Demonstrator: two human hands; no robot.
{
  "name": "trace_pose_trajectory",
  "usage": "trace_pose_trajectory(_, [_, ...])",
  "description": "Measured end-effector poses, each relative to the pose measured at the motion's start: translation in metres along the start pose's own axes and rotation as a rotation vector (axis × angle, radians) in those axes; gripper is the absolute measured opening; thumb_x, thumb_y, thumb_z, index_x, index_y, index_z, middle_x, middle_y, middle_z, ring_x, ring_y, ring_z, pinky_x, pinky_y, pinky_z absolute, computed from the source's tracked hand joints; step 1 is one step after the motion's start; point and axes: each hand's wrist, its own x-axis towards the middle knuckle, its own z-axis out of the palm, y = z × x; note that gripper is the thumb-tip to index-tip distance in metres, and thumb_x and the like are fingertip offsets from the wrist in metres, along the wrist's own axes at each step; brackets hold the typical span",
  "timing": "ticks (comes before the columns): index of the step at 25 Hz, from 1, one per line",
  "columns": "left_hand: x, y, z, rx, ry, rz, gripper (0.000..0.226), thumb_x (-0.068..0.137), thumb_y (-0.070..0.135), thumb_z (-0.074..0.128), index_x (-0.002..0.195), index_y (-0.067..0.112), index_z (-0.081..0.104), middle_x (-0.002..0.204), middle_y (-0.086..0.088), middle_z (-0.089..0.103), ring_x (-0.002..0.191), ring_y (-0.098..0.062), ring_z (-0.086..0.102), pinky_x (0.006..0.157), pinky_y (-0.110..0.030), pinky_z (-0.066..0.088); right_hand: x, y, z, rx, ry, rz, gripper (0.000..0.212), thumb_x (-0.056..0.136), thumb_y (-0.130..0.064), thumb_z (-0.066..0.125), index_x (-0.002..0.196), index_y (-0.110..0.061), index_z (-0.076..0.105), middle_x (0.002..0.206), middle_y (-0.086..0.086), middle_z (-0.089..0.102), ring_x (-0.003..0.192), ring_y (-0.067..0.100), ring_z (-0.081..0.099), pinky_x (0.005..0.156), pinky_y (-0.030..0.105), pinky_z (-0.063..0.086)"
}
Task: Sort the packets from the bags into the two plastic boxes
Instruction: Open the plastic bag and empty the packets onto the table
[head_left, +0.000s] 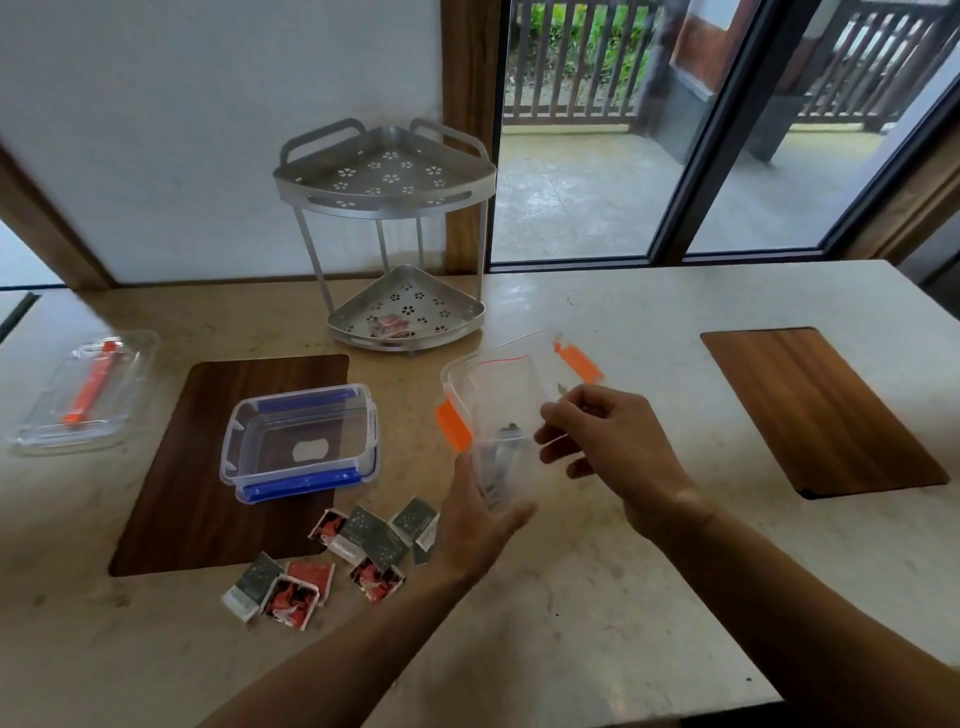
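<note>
Clear plastic fills both hands: the left hand cups the lower end of a zip bag with fingers fairly straight beneath it, and the right hand pinches the bag's upper side between thumb and curled fingers. Dark packets show through the bag's lower part (blurred, so their print cannot be read). The bag's long axis runs from the left hand up and away, its red-lined mouth pointing toward the metal corner rack.

Behind the bag, and partly hidden by it, stands the orange-clipped box, open, just right of the blue-clipped box. The blue-clipped box sits open on a dark wooden inlay in the counter, its long side running left to right. Loose packets, some red and some dark green, lie scattered on the counter just in front of the blue-clipped box and beside the left wrist. Left of that box lies a clear lid with orange clip. The rack's lower shelf, behind the box, holds a small reddish packet.
</note>
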Motion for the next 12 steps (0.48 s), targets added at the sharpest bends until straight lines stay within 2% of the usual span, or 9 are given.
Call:
trace_pose_trajectory(2, [0.003,0.001,-0.014,0.009,0.077,0.013,0.068,0.082,0.019,0.077,0.134,0.032,0.035,0.127,0.005,0.051,0.107,-0.009,0.059,0.068,-0.010,0.053,-0.004,-0.014,0.015,0.000,-0.004,-0.045,0.020,0.091,-0.022,0.061,0.081,-0.006,0.067,0.077,0.006,0.075,0.068,0.018,0.072,0.054,0.023,0.052])
trace_pose_trajectory(3, [0.003,0.002,-0.020,0.026,0.090,0.015,0.067,0.084,0.020,0.075,0.138,0.024,0.036,0.125,0.005,0.053,0.104,-0.007,0.060,0.067,-0.008,0.053,-0.005,-0.018,0.022,-0.023,-0.008,-0.080,0.021,0.092,-0.025,0.061,0.079,-0.009,0.067,0.077,0.005,0.074,0.068,0.017,0.072,0.054,0.023,0.052])
trace_pose_trajectory(6, [0.000,0.006,-0.041,0.043,0.040,0.032,0.061,0.085,0.020,0.074,0.134,0.024,0.038,0.116,0.009,0.055,0.101,-0.009,0.062,0.073,-0.015,0.056,-0.005,-0.018,0.032,-0.082,0.053,-0.164,0.030,0.093,-0.036,0.056,0.079,-0.012,0.067,0.076,0.002,0.073,0.067,0.015,0.071,0.057,0.026,0.054])
trace_pose_trajectory(9, [-0.002,0.009,-0.057,0.038,-0.039,0.015,0.053,0.082,0.022,0.076,0.122,0.028,0.042,0.113,0.006,0.059,0.098,-0.008,0.064,0.078,-0.022,0.059,-0.001,0.011,0.025,-0.171,0.200,-0.181,0.036,0.090,-0.046,0.054,0.077,-0.015,0.065,0.073,-0.002,0.071,0.064,0.011,0.069,0.063,0.036,0.059])
trace_pose_trajectory(10, [-0.003,0.009,-0.061,0.036,-0.068,-0.008,0.052,0.081,0.021,0.077,0.121,0.026,0.044,0.113,0.004,0.061,0.098,-0.009,0.064,0.079,-0.024,0.059,-0.001,0.024,0.021,-0.237,0.230,-0.200,0.036,0.088,-0.052,0.053,0.078,-0.019,0.063,0.074,-0.006,0.070,0.067,0.010,0.069,0.065,0.036,0.059])
trace_pose_trajectory(12, [-0.003,0.007,-0.067,0.039,-0.127,-0.060,0.052,0.079,0.019,0.078,0.121,0.020,0.048,0.112,-0.001,0.063,0.098,-0.012,0.065,0.083,-0.028,0.060,-0.002,0.044,0.015,-0.371,0.260,-0.307,0.040,0.085,-0.062,0.049,0.091,-0.023,0.059,0.088,-0.013,0.065,0.082,0.009,0.067,0.065,0.024,0.055])
